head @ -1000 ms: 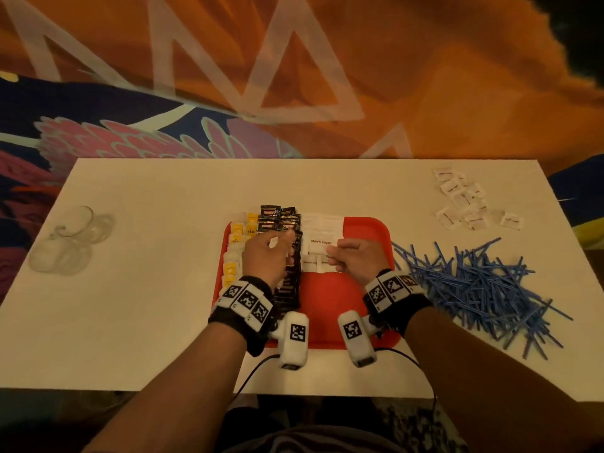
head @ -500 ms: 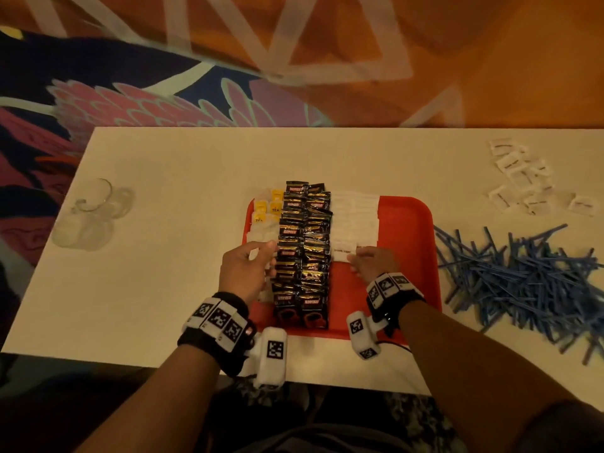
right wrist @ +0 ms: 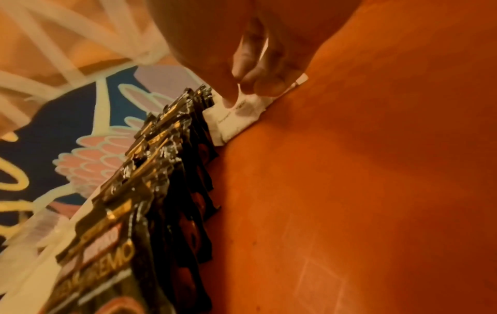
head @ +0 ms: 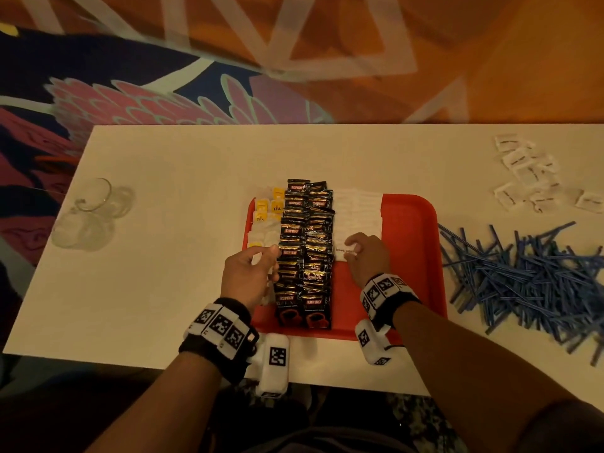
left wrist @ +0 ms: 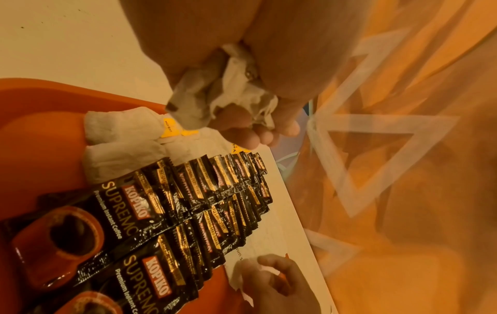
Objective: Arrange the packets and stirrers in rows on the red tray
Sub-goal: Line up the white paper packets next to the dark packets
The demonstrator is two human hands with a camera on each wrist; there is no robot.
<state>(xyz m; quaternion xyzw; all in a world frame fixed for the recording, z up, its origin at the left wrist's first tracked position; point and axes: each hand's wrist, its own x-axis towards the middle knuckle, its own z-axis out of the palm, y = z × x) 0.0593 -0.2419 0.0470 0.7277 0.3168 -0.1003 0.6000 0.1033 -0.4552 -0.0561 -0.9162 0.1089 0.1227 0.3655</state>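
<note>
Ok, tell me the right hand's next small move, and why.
Probably let go of the sugar packet and reach for another from the loose pile. The right hand pinches that packet at the near end of the white row, already on the tray, with bare red nearer the person.

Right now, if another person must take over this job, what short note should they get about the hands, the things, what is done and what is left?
Left hand: grips crumpled white tea bags beside the tea-bag row, at the tray's left.
Right hand: pinches a white sugar packet at the near end of the white packet row.
Red tray: tea bags, then two rows of black coffee packets, then white packets; the right part is bare.
Done: both coffee rows run the tray's length.
Left: loose white packets and blue stirrers on the table, right of the tray.
</note>
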